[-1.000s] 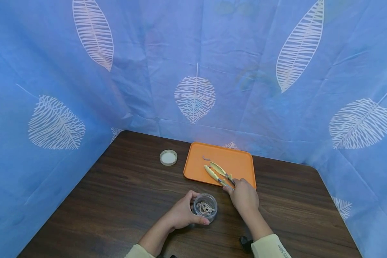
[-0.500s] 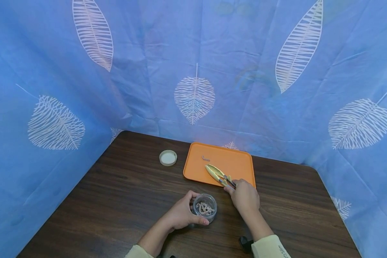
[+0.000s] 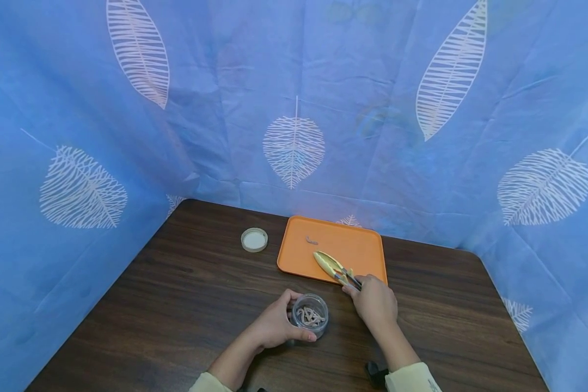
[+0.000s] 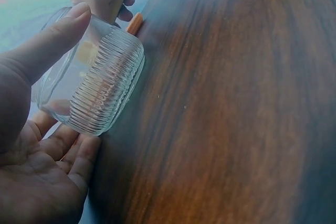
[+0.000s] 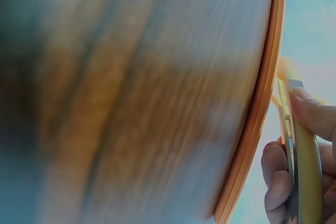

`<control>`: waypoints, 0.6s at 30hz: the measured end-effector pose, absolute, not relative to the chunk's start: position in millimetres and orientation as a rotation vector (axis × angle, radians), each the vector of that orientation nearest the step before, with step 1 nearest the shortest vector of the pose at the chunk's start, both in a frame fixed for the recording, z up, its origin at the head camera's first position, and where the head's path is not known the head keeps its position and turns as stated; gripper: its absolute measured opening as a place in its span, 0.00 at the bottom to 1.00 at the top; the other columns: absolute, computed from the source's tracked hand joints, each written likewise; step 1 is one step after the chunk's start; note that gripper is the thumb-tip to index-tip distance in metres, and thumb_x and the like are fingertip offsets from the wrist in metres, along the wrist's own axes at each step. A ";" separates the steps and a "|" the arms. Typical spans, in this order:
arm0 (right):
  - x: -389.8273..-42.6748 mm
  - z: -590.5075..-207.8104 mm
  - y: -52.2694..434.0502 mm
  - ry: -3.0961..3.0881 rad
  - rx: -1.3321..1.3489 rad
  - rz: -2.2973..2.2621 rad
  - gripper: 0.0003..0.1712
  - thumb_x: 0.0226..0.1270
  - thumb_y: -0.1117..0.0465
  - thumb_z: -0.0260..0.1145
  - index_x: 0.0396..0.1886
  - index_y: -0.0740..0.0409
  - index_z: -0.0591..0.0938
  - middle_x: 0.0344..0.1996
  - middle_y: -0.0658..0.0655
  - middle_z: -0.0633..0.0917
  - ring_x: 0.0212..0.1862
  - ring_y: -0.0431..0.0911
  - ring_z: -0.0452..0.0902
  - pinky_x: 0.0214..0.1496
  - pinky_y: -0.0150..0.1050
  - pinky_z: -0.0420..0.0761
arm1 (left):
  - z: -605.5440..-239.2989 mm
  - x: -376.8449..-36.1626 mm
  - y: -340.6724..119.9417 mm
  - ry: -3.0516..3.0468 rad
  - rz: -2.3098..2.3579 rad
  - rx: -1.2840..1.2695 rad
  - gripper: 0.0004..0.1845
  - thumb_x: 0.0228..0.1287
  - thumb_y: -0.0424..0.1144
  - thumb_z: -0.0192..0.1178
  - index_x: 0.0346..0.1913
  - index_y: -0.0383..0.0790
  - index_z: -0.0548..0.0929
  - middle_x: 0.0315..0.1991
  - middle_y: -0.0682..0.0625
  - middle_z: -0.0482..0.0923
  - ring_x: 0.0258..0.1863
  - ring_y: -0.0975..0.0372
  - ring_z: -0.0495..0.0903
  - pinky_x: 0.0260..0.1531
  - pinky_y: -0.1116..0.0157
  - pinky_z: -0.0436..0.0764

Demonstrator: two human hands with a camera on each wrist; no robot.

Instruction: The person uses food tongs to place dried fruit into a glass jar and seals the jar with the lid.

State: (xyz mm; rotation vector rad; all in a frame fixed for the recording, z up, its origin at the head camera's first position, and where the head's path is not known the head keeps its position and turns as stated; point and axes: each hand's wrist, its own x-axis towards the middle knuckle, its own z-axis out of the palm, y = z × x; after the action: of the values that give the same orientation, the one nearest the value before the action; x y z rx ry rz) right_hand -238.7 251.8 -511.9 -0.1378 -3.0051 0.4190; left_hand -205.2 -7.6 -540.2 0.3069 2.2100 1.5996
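My left hand (image 3: 276,324) grips a clear glass jar (image 4: 107,85) from its left side, thumb and fingers spread around it; ribbed glass shows in the left wrist view. Several thin, pale curled pieces (image 3: 310,316) lie inside the jar. My right hand (image 3: 374,300) holds metal tongs (image 3: 342,274) with yellow tips, their jaws closed together over the near part of an orange tray (image 3: 357,245). No piece can be made out between the tips. On the tray, beyond the tongs, lies a small greyish curled piece (image 3: 312,241).
A round lid (image 3: 254,239) with a white inside lies left of the tray on the dark wooden table (image 3: 186,288). A blue curtain (image 3: 215,136) with white leaf prints hangs along the table's back and sides.
The tongs' tips, apart a second ago, have come together. The right hand has drawn slightly towards me and right. Left hand and jar stay in place.
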 end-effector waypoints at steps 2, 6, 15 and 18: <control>-236.2 -510.3 252.1 -3.005 -0.147 0.419 0.31 0.69 0.42 0.78 0.63 0.57 0.89 0.48 0.62 0.92 0.37 0.56 0.87 0.33 0.51 0.83 | -540.5 -205.1 -7.6 2.217 1.600 0.321 0.43 0.50 0.46 0.89 0.68 0.48 0.76 0.65 0.48 0.82 0.66 0.52 0.80 0.67 0.45 0.77; -230.7 -506.5 253.4 -3.001 -0.151 0.421 0.31 0.69 0.42 0.78 0.63 0.57 0.89 0.49 0.64 0.92 0.38 0.58 0.88 0.33 0.52 0.84 | -541.0 -204.5 -7.5 2.223 1.600 0.330 0.44 0.50 0.47 0.89 0.68 0.49 0.76 0.66 0.48 0.82 0.66 0.53 0.80 0.67 0.45 0.77; -216.9 -498.6 260.6 -2.970 -0.150 0.464 0.32 0.68 0.42 0.79 0.64 0.57 0.89 0.52 0.65 0.92 0.46 0.62 0.90 0.37 0.54 0.85 | -539.1 -204.0 -7.0 2.234 1.575 0.313 0.45 0.51 0.48 0.88 0.70 0.49 0.75 0.66 0.45 0.81 0.66 0.51 0.79 0.66 0.44 0.76; -211.7 -496.2 262.7 -2.968 -0.142 0.471 0.33 0.68 0.41 0.79 0.63 0.57 0.89 0.49 0.63 0.92 0.40 0.58 0.89 0.33 0.50 0.83 | -539.1 -203.5 -6.9 2.228 1.578 0.302 0.45 0.51 0.48 0.88 0.70 0.49 0.74 0.66 0.44 0.80 0.67 0.50 0.79 0.67 0.43 0.76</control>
State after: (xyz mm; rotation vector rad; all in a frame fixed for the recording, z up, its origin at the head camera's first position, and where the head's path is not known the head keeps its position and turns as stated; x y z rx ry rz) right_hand -211.7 262.7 -496.2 -0.1419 -2.9678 0.4711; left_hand -203.5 -6.9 -539.1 0.3023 2.2282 1.5777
